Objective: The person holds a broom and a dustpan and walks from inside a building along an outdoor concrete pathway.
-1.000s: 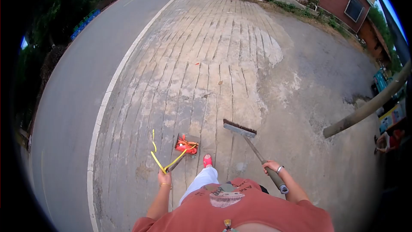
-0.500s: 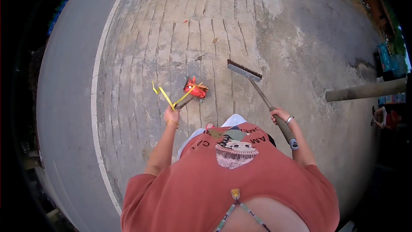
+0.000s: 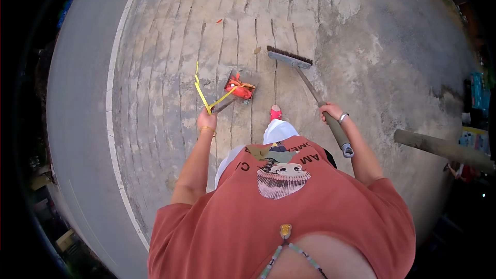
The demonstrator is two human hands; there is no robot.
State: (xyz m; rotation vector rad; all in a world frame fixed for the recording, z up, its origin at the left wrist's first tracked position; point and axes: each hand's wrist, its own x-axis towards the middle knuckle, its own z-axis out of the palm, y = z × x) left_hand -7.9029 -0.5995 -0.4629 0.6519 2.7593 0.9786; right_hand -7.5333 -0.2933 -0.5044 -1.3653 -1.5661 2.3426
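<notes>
My left hand (image 3: 207, 120) is closed round the handle of a long-handled dustpan (image 3: 224, 106), whose pan is low over the concrete; I cannot tell if it touches. Crumpled red scraps (image 3: 241, 91) lie in the pan. A yellow strip (image 3: 201, 92) runs from the pan to the left hand and sticks up beyond it. In my right hand (image 3: 331, 111) is the handle of a broom (image 3: 309, 83), its dark-bristled head angled away in front of me. A dry brown leaf (image 3: 257, 50) lies just left of the broom head.
Grooved concrete (image 3: 170, 88) spreads ahead, with a small red scrap (image 3: 219, 21) on it. A white line (image 3: 111, 103) borders the asphalt road (image 3: 77, 103) at left. A thick pole (image 3: 439, 147) stands at right, a person partly visible behind it. My shoe (image 3: 276, 112) shows below.
I have stepped forward; my red shoe and white trouser leg now show. The leaf is closer to the broom head. The yellow strip has swung more upright. Both hands keep their holds.
</notes>
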